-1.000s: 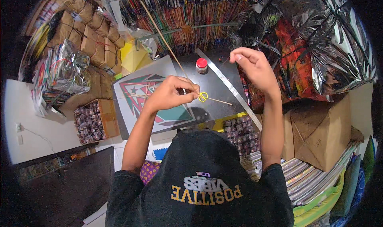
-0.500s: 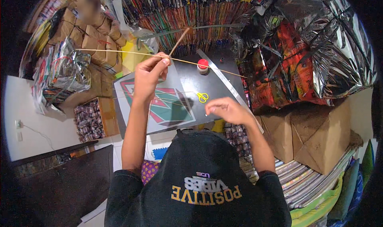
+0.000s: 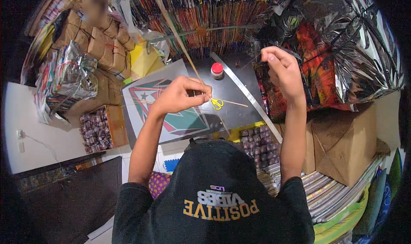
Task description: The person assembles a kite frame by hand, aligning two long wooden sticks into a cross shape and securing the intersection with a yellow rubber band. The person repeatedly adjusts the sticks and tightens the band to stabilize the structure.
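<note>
My left hand (image 3: pixel 182 96) pinches two thin bamboo sticks where they cross above the table. One bamboo stick (image 3: pixel 177 36) slants far up and to the left; the other stick (image 3: pixel 231 102) points right, its tip past the yellow scissors (image 3: pixel 217 103). My right hand (image 3: pixel 284 70) is raised at the right, thumb and fingers pinched together. A faint thin line shows near its fingertips, but what it holds is too fine to make out. Below my left hand a pale sheet (image 3: pixel 173 130) with green and red shapes and a star lies on the dark table (image 3: pixel 231 119).
A small jar with a red lid (image 3: pixel 217 69) stands behind the scissors. A long metal ruler (image 3: pixel 246 89) lies along the table's right side. Stacked colourful bundles (image 3: pixel 201 12) line the back, shiny plastic-wrapped packs (image 3: pixel 317 64) the right, and wrapped parcels (image 3: pixel 102 47) the left.
My left hand has come down and right, turning the crossed sticks so one points steeply up. My right hand has risen from above the table's front to the far right.
</note>
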`<state>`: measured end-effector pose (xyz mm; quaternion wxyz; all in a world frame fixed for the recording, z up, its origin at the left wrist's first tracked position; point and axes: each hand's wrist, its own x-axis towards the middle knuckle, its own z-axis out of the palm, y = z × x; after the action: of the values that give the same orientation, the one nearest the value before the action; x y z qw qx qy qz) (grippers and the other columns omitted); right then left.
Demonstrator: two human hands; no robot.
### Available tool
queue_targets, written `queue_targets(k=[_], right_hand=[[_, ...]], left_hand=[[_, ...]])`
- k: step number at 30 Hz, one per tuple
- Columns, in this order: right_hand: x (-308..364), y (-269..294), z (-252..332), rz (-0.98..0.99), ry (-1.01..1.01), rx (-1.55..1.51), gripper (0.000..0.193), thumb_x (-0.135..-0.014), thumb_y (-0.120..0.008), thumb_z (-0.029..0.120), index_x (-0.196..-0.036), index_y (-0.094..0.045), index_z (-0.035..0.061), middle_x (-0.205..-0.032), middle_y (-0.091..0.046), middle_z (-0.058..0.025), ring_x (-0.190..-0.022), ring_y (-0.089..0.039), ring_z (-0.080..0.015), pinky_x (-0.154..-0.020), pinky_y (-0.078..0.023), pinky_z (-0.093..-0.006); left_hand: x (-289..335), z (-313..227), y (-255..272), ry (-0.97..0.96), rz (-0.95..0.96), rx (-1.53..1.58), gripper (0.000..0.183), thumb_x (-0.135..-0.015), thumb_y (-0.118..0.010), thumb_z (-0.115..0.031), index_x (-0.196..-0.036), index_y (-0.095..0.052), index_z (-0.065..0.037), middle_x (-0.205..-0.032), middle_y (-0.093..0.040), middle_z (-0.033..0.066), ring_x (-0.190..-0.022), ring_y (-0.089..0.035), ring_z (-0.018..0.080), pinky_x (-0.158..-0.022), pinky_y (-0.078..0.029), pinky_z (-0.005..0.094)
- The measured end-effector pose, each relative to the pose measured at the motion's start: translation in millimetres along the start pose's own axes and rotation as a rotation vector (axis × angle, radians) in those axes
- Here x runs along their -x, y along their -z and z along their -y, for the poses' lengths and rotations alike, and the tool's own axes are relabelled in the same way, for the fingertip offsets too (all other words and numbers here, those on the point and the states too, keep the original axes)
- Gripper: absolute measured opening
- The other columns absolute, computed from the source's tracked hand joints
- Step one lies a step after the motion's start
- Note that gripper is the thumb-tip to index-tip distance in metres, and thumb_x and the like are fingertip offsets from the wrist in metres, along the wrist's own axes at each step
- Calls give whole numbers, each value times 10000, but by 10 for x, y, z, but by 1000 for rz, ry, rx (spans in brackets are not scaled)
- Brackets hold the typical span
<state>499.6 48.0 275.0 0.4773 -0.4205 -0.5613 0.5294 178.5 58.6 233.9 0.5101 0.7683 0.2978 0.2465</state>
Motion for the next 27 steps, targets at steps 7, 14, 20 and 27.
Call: queue_targets(k=[7, 14, 20, 27], right_hand=[[91, -26, -1000, 175, -76, 98, 200, -1029, -584, 234, -1009, -641, 44, -722, -533, 71, -580, -457, -2, -509, -367, -198], [651, -769, -889, 464, -51, 41, 151, -994, -556, 102, -1016, -670, 5, -896, -678, -23, -820, -608, -93, -740, -488, -260], [592, -835, -11, 291, 281, 356, 138, -926, -550, 26, -1015, -655, 14, -832, -665, -137, -608, -630, -215, -605, -492, -315], [-106, -228, -9, -17, 263, 320, 151, -1011, -536, 105, -1003, -626, -15, -888, -633, -8, -829, -559, -75, -750, -467, -246]], left_hand=[[139, 73, 142, 5, -377, 732, 130, -923, -676, -130, -909, -674, 0, -741, -572, 7, -601, -456, 44, -497, -335, 206], [4, 105, 144, 116, -725, 502, 119, -912, -694, -98, -927, -703, 20, -848, -636, 22, -603, -502, 54, -533, -389, 210], [-11, 203, 43, 31, -551, -274, 135, -860, -691, -80, -904, -726, 43, -858, -728, 90, -700, -647, 134, -635, -502, 268], [82, -67, -129, -22, -137, -135, 157, -835, -711, -102, -920, -742, 25, -823, -716, 122, -704, -636, 192, -642, -502, 321]])
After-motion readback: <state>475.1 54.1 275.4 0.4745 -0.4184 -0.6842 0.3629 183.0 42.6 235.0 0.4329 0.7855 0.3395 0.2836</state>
